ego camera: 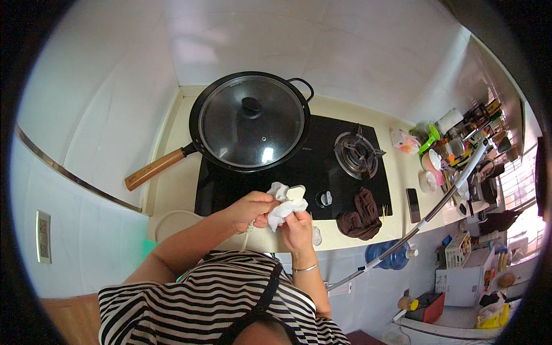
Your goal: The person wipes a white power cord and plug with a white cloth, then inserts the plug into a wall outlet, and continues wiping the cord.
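Note:
Both my hands meet over the front edge of a black gas hob (258,187). My left hand (254,209) is closed around a white object with a flat, rounded end (296,192), partly wrapped in a crumpled white tissue (282,211); what the object is I cannot tell. My right hand (297,224) pinches the lower side of the tissue. A pale braided cord (249,233) hangs below my left hand. Behind them a black wok (194,108) with a glass lid (233,133) sits on the hob, its wooden handle (155,169) pointing left.
A bare burner (357,153), a control knob (326,198) and a brown cloth (361,215) are at the right of the hob. Further right are a phone (413,205), a tissue box (404,141), jars and bowls. A long metal pole (420,226) slants across the counter edge.

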The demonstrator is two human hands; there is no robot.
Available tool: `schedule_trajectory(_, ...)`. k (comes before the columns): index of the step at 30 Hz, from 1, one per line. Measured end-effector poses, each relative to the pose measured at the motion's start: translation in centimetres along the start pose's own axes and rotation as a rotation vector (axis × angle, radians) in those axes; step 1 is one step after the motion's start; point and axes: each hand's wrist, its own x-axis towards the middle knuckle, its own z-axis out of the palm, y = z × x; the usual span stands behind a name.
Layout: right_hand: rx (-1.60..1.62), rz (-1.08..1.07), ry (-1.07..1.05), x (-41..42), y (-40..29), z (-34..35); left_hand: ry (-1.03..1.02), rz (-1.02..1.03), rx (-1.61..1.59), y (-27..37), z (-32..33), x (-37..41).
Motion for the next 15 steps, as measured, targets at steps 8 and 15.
schedule_trajectory(8,-0.584,-0.340,0.230,-0.2,-0.4,1.6,0.049,0.008,0.171,-1.1,0.8,0.6)
schedule_trajectory(15,-1.272,-0.659,0.221,-0.4,-2.0,1.6,0.205,0.523,0.838,-1.7,1.0,0.5)
